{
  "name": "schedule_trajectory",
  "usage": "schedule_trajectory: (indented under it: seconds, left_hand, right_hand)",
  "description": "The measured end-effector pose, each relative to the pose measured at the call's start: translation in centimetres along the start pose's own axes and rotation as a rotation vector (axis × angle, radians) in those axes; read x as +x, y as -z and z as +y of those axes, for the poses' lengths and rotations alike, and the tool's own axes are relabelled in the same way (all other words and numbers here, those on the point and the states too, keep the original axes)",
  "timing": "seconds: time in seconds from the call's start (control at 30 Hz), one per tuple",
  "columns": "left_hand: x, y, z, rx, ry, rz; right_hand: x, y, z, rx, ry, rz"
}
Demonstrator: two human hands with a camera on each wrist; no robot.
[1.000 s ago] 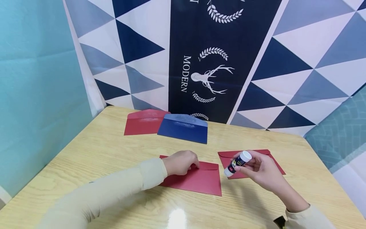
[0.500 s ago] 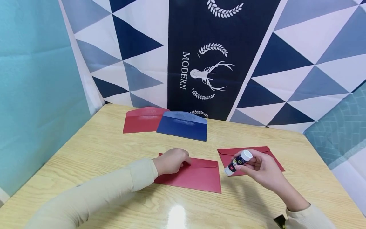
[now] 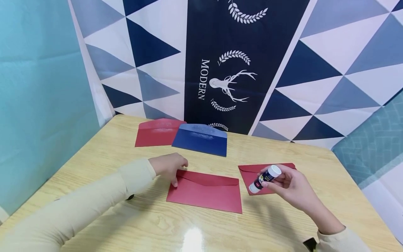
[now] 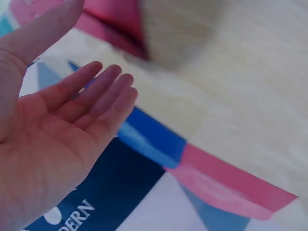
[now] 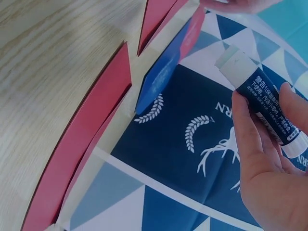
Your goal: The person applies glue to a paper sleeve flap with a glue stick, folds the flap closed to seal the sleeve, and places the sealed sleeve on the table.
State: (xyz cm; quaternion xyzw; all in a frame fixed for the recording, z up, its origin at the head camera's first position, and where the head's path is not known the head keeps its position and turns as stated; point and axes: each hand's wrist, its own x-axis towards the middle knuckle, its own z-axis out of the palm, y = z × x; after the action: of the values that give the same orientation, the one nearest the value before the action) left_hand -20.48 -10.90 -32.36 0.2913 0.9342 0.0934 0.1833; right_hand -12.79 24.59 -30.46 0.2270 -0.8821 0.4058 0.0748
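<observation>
My left hand (image 3: pixel 170 166) is at the left end of the middle red envelope (image 3: pixel 204 196), thumb near its left edge. In the left wrist view its fingers (image 4: pixel 103 103) are spread loosely, with nothing in them. That envelope lies with its pointed flap (image 3: pixel 204 179) folded down. My right hand (image 3: pixel 297 190) holds a glue stick (image 3: pixel 265 178) tilted above the table, between thumb and fingers. Its dark label with white print (image 5: pixel 272 103) and pale capped end (image 5: pixel 236 65) show in the right wrist view. Under that hand lies another red envelope (image 3: pixel 248 171), partly hidden.
Toward the back, a blue envelope (image 3: pixel 199 140) and a red envelope (image 3: pixel 157 136) lie side by side, flaps raised with whitish smears. The wooden table (image 3: pixel 151 224) ends at a patterned cloth (image 3: pixel 233 80) behind and a teal cloth (image 3: pixel 47 87) on the left.
My left hand has come off the middle envelope's flap and moved left to its end, its fingers opening. My right hand with the glue stick has stayed nearly still.
</observation>
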Motion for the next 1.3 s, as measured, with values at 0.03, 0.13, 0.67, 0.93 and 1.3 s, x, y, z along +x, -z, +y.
schedule_trajectory:
  seconds: [0.03, 0.13, 0.67, 0.93, 1.3]
  left_hand:
    - [-0.1, -0.1, -0.2, -0.004, 0.017, -0.003]
    - [-0.4, -0.7, -0.7, 0.004, 0.019, 0.020]
    - [0.5, -0.1, -2.2, -0.178, 0.030, -0.124]
    - [0.4, 1.3, -3.4, -0.562, 0.045, -0.282]
    - [1.7, 2.3, -3.1, -0.929, -0.051, -0.188]
  right_hand:
    - [0.0, 0.1, 0.0, -0.001, 0.001, 0.002]
    - [0.0, 0.4, 0.2, 0.007, 0.000, 0.000]
    - [-0.8, 1.4, 0.8, -0.019, -0.051, 0.029]
    - [-0.8, 2.1, 0.6, -0.037, -0.101, 0.024]
    - [-1.3, 2.3, 0.7, -0.029, -0.122, 0.035]
